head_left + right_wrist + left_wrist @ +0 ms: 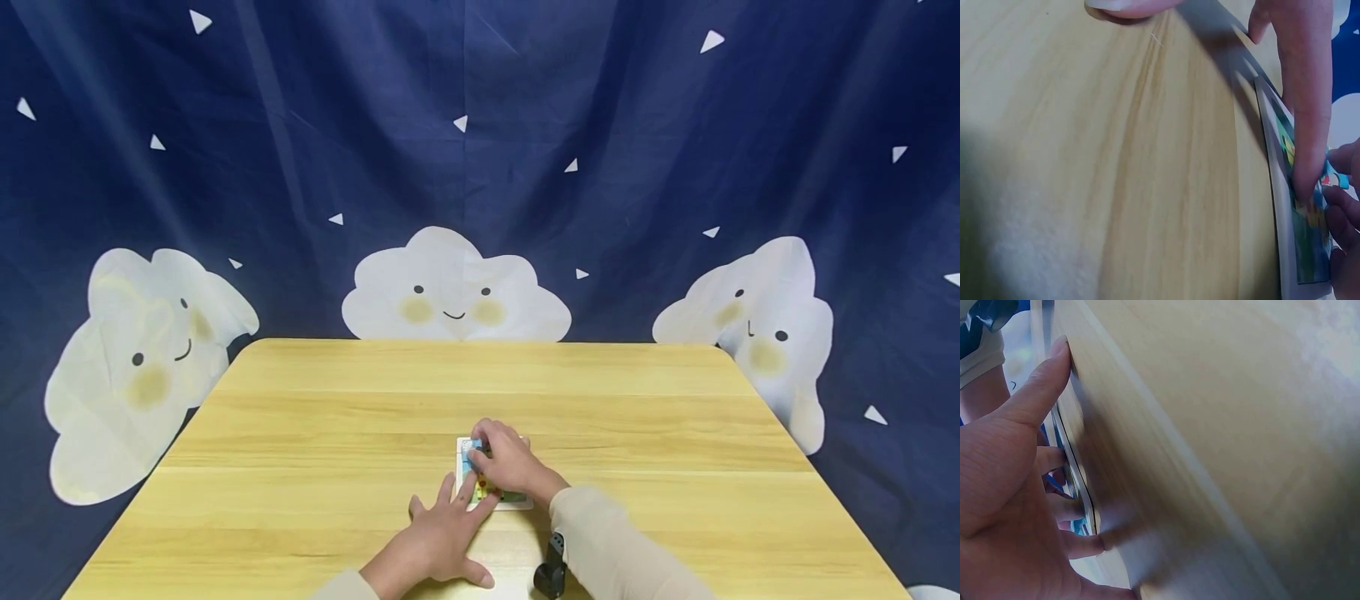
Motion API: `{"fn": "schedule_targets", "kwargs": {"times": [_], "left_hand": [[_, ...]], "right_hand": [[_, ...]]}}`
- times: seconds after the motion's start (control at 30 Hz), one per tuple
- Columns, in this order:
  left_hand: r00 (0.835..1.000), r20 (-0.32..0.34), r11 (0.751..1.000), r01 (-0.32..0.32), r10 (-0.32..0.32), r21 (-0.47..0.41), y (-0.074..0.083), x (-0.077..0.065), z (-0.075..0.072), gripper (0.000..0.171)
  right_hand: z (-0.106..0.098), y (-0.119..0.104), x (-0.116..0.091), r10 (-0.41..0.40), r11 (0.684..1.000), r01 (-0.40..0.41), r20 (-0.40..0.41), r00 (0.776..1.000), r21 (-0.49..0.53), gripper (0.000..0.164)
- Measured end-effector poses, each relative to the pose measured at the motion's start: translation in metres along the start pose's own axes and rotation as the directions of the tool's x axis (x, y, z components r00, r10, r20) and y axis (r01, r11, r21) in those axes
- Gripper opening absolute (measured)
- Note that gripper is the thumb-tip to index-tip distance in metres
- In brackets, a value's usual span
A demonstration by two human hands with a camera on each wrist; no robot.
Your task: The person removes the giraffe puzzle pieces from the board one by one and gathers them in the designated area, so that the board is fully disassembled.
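A small picture puzzle in a white frame (517,505) lies flat on the table, its colourful picture partly covered by both hands. My left hand (442,533) is spread out at the near left side, with straight fingertips on the puzzle. In the right wrist view, one left finger (1310,106) presses down on the picture. My right hand (510,461) reaches over the puzzle from the right. Its thumb and fingers pinch a small light-blue puzzle piece (1335,180), raised at the picture's surface. In the left wrist view, the left palm (1004,487) hides most of the puzzle.
The light wooden table (315,442) extends around the puzzle to rounded far corners. Behind it hangs a dark blue curtain (510,192) with white clouds and triangles. A black device (552,567) sits at the right wrist, by the beige sleeve (622,542).
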State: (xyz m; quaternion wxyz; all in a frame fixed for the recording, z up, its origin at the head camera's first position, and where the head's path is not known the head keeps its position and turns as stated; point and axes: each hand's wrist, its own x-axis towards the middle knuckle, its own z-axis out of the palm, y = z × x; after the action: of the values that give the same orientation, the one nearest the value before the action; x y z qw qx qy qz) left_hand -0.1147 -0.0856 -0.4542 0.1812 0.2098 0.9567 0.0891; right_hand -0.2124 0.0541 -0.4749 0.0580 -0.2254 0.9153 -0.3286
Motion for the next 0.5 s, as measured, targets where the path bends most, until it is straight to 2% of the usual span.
{"fn": "schedule_targets", "kwargs": {"times": [0.37,0.5], "left_hand": [[1.0,0.005,1.0,-0.001,0.001,0.002,0.0003,0.0002,0.0003,0.097],[1.0,0.001,1.0,-0.008,0.008,0.009,0.0007,0.0001,-0.0011,0.098]], "right_hand": [[0.0051,0.0024,-0.0012,0.029,0.998,-0.026,-0.049,0.998,0.058,0.011],[0.0035,0.0042,-0.0013,0.067,0.989,-0.058,-0.065,0.996,0.133,0.011]]}}
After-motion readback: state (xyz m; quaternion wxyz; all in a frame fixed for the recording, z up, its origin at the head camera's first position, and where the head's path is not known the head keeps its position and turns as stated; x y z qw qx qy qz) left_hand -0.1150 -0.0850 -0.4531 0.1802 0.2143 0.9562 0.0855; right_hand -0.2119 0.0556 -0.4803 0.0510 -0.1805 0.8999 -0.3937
